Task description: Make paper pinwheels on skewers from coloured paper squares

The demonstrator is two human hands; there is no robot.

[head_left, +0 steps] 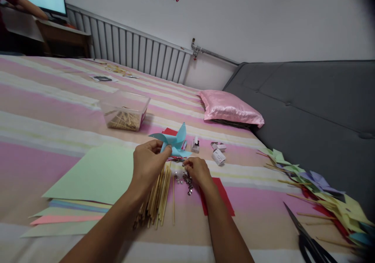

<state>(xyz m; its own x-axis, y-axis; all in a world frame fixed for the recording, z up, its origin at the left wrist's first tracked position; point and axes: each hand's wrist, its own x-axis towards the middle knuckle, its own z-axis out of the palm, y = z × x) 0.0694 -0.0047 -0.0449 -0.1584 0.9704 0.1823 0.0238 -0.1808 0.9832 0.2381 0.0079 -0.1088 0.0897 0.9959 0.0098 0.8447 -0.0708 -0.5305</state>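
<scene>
At 8 o'clock from the raised light-blue folded-paper pinwheel (pixel 173 140) lies a stack of pale-green and other pastel paper sheets (pixel 96 173); at 10, a clear plastic box (pixel 137 102) contains thin tan sticks (pixel 124 120), likely to keep them together. The bare left hand (pixel 148 161) has its fingers closed on the pinwheel near its middle, presumably to hold the folds gathered. Slender wooden rods (pixel 159 196) lie bunched toward 6, apparently for easy reach. At 5, small shiny metal pieces (pixel 189 183) lie loose beside the bare right hand (pixel 197 171); its fingers are bent together, grip undetermined. At 4, black-handled scissors (pixel 302 231) lie well apart.
</scene>
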